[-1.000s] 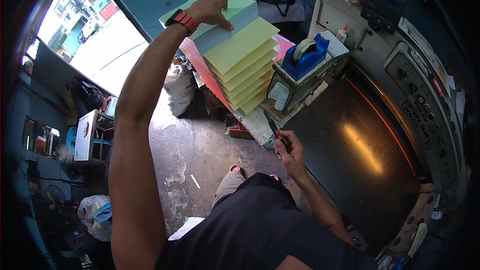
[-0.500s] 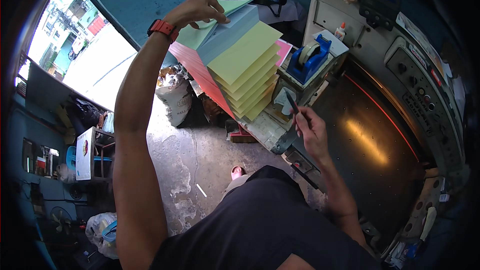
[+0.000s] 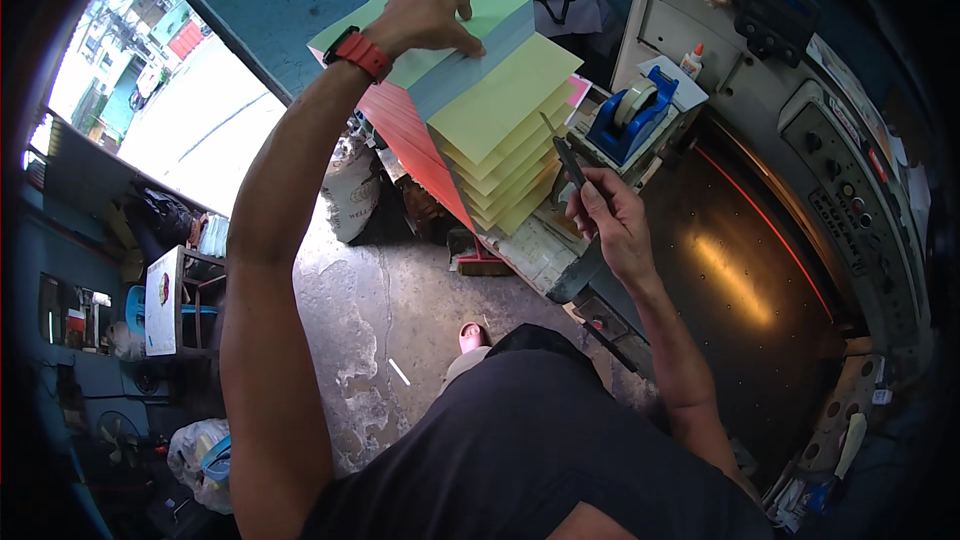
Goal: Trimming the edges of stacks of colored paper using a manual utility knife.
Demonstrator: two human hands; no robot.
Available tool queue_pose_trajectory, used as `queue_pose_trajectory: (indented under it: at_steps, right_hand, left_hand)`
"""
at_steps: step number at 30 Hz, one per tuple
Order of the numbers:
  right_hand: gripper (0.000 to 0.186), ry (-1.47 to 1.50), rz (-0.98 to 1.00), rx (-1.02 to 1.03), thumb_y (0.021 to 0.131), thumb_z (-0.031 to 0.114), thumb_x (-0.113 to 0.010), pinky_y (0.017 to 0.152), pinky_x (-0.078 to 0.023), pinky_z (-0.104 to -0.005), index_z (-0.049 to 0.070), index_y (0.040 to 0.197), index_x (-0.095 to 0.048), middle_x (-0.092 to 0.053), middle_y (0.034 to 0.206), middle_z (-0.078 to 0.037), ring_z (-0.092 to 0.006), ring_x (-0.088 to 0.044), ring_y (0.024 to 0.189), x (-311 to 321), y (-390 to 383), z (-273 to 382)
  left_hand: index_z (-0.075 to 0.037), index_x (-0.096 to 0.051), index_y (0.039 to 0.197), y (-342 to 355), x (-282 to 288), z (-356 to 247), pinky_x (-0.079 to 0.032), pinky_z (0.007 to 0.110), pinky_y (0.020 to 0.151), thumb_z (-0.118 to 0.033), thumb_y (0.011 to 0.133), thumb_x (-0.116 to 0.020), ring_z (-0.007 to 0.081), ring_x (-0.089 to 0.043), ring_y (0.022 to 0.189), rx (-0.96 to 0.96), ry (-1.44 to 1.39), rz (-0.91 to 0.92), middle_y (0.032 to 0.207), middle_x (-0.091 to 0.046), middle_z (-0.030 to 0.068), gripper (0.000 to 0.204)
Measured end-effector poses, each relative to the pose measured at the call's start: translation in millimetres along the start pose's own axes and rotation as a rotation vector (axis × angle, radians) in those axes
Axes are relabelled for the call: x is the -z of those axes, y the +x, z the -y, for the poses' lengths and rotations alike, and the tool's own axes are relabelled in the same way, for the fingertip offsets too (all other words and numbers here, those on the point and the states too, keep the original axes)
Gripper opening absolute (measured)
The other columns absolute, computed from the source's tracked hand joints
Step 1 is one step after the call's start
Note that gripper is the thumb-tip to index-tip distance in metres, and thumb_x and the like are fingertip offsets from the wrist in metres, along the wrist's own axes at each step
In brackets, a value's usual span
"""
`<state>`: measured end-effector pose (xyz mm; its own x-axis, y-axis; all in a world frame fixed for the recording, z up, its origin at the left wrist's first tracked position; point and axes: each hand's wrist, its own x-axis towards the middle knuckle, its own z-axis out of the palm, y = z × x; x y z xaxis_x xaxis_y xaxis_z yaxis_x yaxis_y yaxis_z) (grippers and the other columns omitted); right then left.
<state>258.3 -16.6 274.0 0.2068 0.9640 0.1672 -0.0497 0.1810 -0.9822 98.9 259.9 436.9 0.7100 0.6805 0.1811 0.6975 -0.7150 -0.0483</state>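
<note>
Paper stack [image 3: 462, 112], tall and many-layered, stands directly below the left hand [image 3: 425, 20] and ahead and to the left of the right hand [image 3: 617, 218]. Its pale green top [image 3: 368, 13] lies beneath the left hand, with a grey-blue band [image 3: 438, 90] at the thumb; nearer the right hand, yellow layers [image 3: 515, 130] jut out in uneven steps. A red-pink side [image 3: 415, 140] drops away below the left wrist. Just beyond the right hand sits a blue tape dispenser [image 3: 622, 140], near enough for the knuckles to bump. The left hand is spread wide on top, thumb and fingers apart; how hard it presses cannot be told. The right hand is closed around a slim dark cutter [image 3: 568, 160], its tip aimed up and leftward at the yellow edges; whether it touches them is unclear. Handling this well seems to call for even, flat pressure from the left hand, fingers well back from the tip, and a light cutter, since loose layers could slide.
</note>
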Motion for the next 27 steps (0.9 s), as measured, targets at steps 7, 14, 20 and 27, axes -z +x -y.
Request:
queue_pose_trajectory:
  at_steps: [7, 14, 20, 27]
  right_hand:
    - [0.020, 0.148, -0.085, -0.013, 0.104, 0.017, -0.044, 0.062, -0.045, -0.0225, 0.003, 0.112, -0.057, -0.061, 0.087, -0.003, -0.0071, -0.054, 0.072, 15.3, -19.4, -29.7]
    - [0.020, 0.186, -0.225, -0.111, 0.104, 0.018, -0.046, 0.062, -0.044, -0.0222, 0.003, 0.111, -0.057, -0.061, 0.087, -0.004, -0.0073, -0.054, 0.071, 55.7, -65.6, -63.0]
    - [0.021, 0.181, -0.253, -0.127, 0.104, 0.020, -0.046, 0.057, -0.040, -0.0195, 0.004, 0.112, -0.057, -0.061, 0.084, -0.001, -0.0043, -0.051, 0.067, 74.8, -84.3, -66.6]
    - [0.021, 0.189, -0.176, -0.111, 0.104, 0.020, -0.046, 0.054, -0.036, -0.0186, 0.004, 0.112, -0.057, -0.060, 0.082, 0.000, -0.0032, -0.048, 0.065, 67.4, -73.7, -63.2]
  left_hand:
    - [-0.001, -0.065, 0.123, -0.8, 19.5, 9.4, -0.054, 0.046, 0.087, -0.040, 0.064, -0.084, 0.0353, -0.066, 0.103, 0.076, -0.370, 0.162, 0.115, -0.067, 0.0218, 0.074]
    - [-0.001, -0.063, 0.126, -2.4, 24.5, 2.1, -0.051, 0.055, 0.090, -0.036, 0.066, -0.083, 0.0367, -0.063, 0.112, 0.139, -0.419, 0.199, 0.121, -0.065, 0.0215, 0.072]
    - [-0.001, -0.067, 0.120, -3.8, 21.5, 3.5, -0.055, 0.050, 0.084, -0.036, 0.064, -0.085, 0.0348, -0.066, 0.106, 0.175, -0.443, 0.134, 0.114, -0.068, 0.0210, 0.068]
    - [-0.002, -0.069, 0.116, -2.3, 9.0, -3.7, -0.054, 0.039, 0.088, -0.036, 0.059, -0.086, 0.0313, -0.069, 0.099, 0.088, -0.187, 0.036, 0.112, -0.070, 0.0187, 0.068]
